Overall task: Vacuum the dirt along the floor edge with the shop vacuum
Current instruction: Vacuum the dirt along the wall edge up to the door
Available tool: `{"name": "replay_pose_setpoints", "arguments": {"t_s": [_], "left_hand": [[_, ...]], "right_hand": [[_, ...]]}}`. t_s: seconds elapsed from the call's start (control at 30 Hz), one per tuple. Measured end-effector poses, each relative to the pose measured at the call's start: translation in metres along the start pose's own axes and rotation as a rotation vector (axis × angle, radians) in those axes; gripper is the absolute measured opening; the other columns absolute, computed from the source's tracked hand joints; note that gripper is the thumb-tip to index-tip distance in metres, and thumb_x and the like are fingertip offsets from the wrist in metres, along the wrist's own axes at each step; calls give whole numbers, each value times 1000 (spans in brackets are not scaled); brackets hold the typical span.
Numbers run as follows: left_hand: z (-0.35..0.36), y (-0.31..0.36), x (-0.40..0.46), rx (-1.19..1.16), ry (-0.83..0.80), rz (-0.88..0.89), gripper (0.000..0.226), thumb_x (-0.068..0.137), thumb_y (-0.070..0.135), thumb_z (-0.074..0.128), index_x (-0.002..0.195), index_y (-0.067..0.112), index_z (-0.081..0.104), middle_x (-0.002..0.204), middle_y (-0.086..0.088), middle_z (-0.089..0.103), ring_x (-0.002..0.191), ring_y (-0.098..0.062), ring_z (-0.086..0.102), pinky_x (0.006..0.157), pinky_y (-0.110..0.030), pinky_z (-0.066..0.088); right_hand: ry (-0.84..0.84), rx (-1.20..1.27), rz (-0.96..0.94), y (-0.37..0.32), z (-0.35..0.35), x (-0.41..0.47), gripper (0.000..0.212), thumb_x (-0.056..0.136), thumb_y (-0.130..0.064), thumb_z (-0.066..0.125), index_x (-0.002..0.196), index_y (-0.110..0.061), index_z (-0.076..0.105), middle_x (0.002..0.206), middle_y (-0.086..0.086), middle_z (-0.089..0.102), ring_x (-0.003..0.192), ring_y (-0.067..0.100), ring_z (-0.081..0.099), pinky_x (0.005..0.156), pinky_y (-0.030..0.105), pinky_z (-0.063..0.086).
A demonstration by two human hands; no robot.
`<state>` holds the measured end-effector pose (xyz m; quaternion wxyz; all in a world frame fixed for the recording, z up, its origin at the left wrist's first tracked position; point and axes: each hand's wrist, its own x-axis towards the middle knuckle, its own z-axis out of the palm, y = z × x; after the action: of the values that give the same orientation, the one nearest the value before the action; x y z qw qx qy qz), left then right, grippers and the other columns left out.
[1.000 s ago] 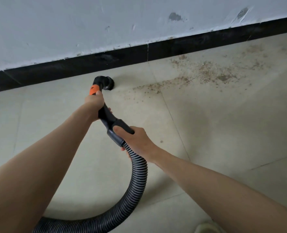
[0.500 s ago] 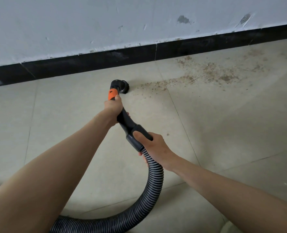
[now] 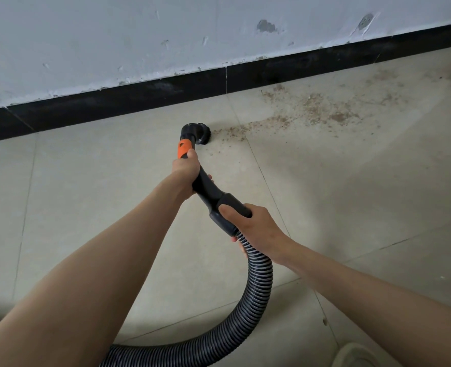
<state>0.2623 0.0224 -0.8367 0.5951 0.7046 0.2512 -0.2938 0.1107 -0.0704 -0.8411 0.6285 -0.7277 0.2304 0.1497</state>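
A black vacuum wand with an orange band (image 3: pixel 183 149) ends in a round black nozzle (image 3: pixel 196 133) set on the floor tiles. My left hand (image 3: pixel 186 169) grips the wand just below the orange band. My right hand (image 3: pixel 253 223) grips the black cuff (image 3: pixel 229 207) where the ribbed hose (image 3: pixel 253 295) joins. The hose curves down and off to the lower left. Brown dirt (image 3: pixel 311 112) is scattered on the tiles to the right of the nozzle, its nearest crumbs (image 3: pixel 232 132) just beside the nozzle. The vacuum body is out of view.
A black skirting strip (image 3: pixel 139 96) runs along the foot of a scuffed white wall (image 3: pixel 139 35), slanting up to the right. Beige floor tiles (image 3: pixel 351 194) fill the rest. A pale shoe tip (image 3: pixel 356 356) shows at the bottom right.
The nozzle has slid to the right along the floor toward the dirt patch, and both hands moved with it. The crumbs nearest the nozzle have thinned out.
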Motion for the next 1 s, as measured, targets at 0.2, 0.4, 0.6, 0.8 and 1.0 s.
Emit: {"name": "replay_pose_setpoints", "arguments": {"t_s": [0.2, 0.4, 0.6, 0.8, 1.0], "left_hand": [[26, 2, -1, 3, -10, -3, 44, 101, 37, 35, 132, 7, 34, 83, -13, 53, 61, -23, 57, 56, -33, 50], [59, 7, -3, 17, -38, -2, 42, 101, 37, 35, 131, 8, 33, 86, -10, 53, 59, -22, 58, 59, -33, 52], [100, 5, 2, 61, -54, 32, 38, 100, 37, 36, 125, 8, 34, 85, -9, 50, 58, -23, 60, 65, -35, 55], [139, 6, 8, 102, -62, 63, 39, 100, 38, 37, 123, 6, 34, 84, -10, 51, 60, -23, 61, 65, -37, 57], [180, 6, 9, 154, -97, 112, 30, 100, 36, 37, 114, 9, 33, 85, -10, 50, 57, -24, 59, 66, -39, 58]], "right_hand": [[7, -13, 2, 3, -24, 1, 37, 89, -45, 61, 78, -11, 53, 70, 7, 59, 37, 1, 50, 49, 24, 42], [3, 65, 30, 8, -57, 0, 37, 89, -44, 61, 83, -8, 54, 70, 12, 60, 37, 8, 49, 41, 21, 42], [52, 111, 34, 27, -87, 4, 38, 88, -42, 61, 83, -4, 55, 66, 10, 60, 38, 10, 49, 42, 22, 42], [115, 110, 14, 40, -114, 10, 37, 87, -41, 61, 83, -5, 58, 66, 7, 59, 44, 3, 53, 48, 19, 44], [164, 144, 31, 54, -140, 12, 29, 90, -36, 59, 83, -8, 58, 67, 7, 59, 44, 2, 53, 48, 19, 45]]}}
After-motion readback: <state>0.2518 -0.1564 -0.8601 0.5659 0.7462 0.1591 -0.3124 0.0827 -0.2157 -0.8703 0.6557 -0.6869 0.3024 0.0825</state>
